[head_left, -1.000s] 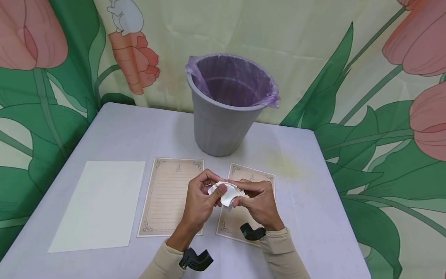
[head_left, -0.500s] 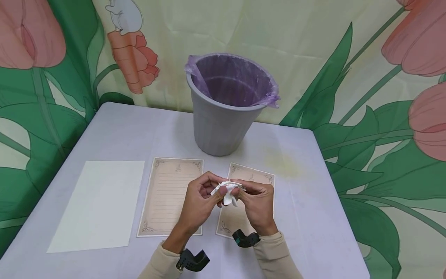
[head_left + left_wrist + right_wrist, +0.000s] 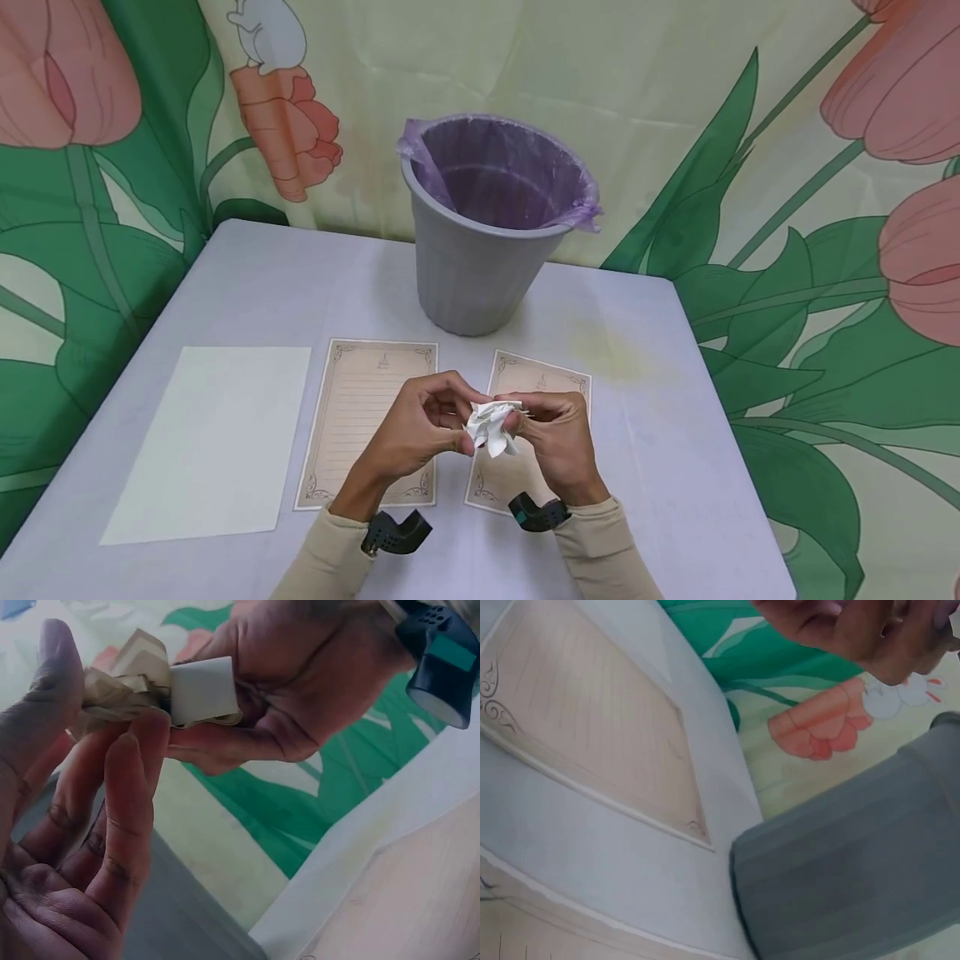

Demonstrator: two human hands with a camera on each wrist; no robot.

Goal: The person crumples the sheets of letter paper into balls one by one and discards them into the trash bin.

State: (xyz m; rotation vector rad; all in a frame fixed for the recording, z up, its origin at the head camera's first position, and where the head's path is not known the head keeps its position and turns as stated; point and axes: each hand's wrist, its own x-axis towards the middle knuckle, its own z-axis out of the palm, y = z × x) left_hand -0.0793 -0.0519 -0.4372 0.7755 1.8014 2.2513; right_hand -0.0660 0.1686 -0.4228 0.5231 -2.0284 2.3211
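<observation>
A crumpled ball of white paper (image 3: 491, 431) is held between both hands above the right-hand lined sheet. My right hand (image 3: 561, 437) pinches it with the thumb on the near side and fingers behind. On the other side, my left hand (image 3: 416, 429) has its index fingertip at the top of the ball and its thumb at the lower left edge. In the left wrist view, the paper's folded, cream-coloured part (image 3: 141, 664) lies at the left fingertips, and a flat white flap sticks out towards the right palm. The right wrist view leaves the paper out of sight.
A grey bin (image 3: 480, 283) with a purple liner (image 3: 495, 196) stands at the table's back. On the white tablecloth lie a blank white sheet (image 3: 210, 442), a bordered lined sheet (image 3: 360, 425) and a similar sheet (image 3: 540, 367) under the hands. A tulip-printed cloth hangs behind.
The paper has been turned and squeezed into a rounder ball. My left thumb has come off its front down to the edge, and the left wrist has shifted left.
</observation>
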